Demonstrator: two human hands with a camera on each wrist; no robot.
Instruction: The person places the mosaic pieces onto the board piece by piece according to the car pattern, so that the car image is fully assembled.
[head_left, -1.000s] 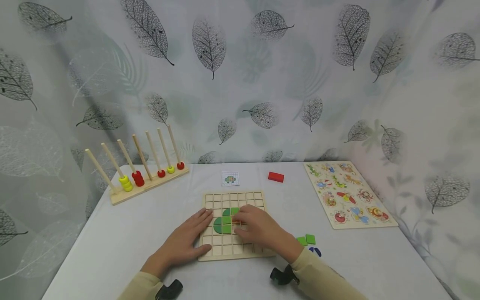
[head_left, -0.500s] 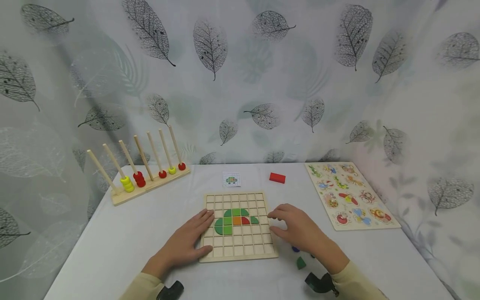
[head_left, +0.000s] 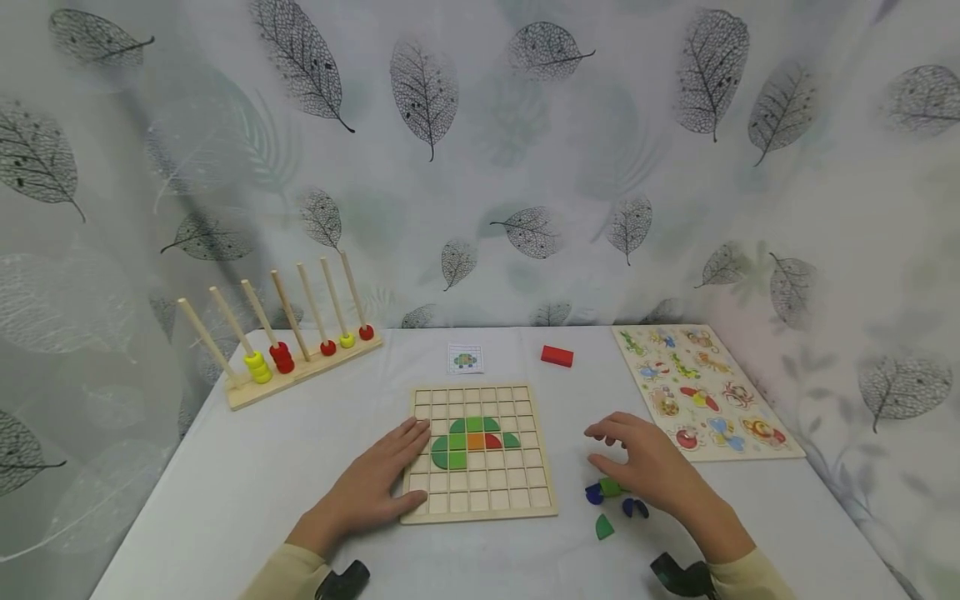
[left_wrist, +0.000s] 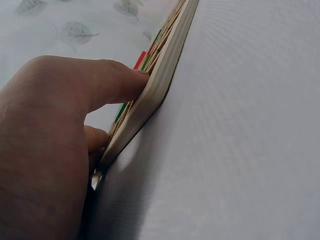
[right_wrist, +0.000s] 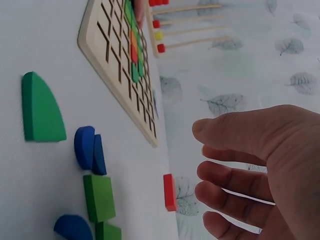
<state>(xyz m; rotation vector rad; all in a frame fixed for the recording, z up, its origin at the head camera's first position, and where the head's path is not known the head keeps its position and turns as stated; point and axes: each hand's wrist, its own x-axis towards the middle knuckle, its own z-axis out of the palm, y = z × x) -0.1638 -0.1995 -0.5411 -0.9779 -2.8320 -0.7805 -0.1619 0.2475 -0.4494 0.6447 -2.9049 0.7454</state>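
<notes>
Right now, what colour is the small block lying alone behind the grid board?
Red; the block shows best in the head view.

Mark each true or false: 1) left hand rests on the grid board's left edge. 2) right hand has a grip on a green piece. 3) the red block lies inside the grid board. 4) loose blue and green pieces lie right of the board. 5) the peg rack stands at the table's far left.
1) The left hand rests on the grid board at its left edge. True.
2) False: the right hand hovers open over the loose pieces, holding nothing.
3) False: the red block lies on the table beyond the board.
4) True.
5) The peg rack stands far left. True.
</notes>
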